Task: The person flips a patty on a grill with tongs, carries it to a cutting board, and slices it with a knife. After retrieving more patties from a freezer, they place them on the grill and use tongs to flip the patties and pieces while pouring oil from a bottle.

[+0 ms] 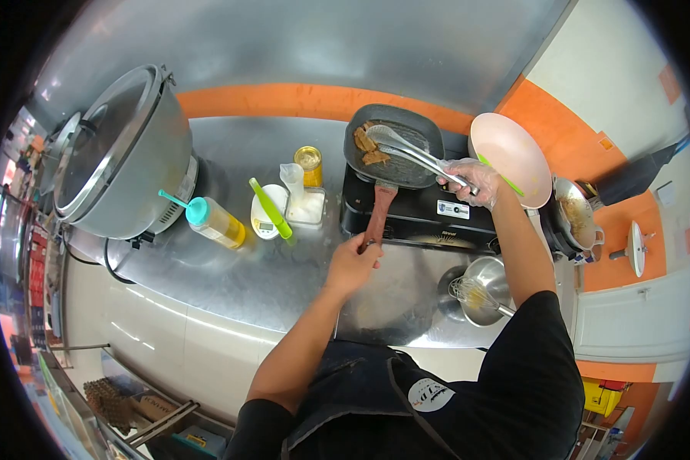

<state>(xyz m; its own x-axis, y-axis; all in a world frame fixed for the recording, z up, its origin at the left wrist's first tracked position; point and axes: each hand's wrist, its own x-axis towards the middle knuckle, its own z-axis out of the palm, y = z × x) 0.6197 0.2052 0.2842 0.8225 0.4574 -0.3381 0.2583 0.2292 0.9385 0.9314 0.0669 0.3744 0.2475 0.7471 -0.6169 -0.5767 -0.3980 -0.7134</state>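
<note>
1. Stove (425, 218): a black tabletop burner standing on the steel counter (245, 284). All positions below are given relative to it.
2. Grill pan (410, 167): dark and square, resting on top of the stove. Its reddish handle (381, 207) reaches out over the stove's front edge toward the person.
3. Browned pieces (368, 147): a few flat slices lying in the pan's left part, above the stove.
4. Left hand (353, 264): bare, just in front of the stove's left front corner, with its fingers closed round the end of the handle.
5. Right hand (471, 182): in a clear glove, over the right part of the stove, clenched on the metal tongs (410, 149). The tong tips reach into the pan beside the browned pieces; whether they touch one cannot be told.
6. Pink plate (506, 142): just right of the stove and tilted, with a thin green stick (502, 175) lying against it.
7. Steel bowl (487, 261): at the stove's front right, with a wire whisk (475, 295) resting inside.
8. Clear tub (307, 207): just left of the stove, holding something white. Behind it stand a measuring cup (291, 176) and a yellow jar (309, 165).
9. Small scale (264, 222): left of the tub, with a green spatula (271, 208) laid across it.
10. Squeeze bottle (216, 222): teal-capped and tilted, farther left of the stove.
11. Large lidded cooker (119, 153): well to the left of the stove.
</note>
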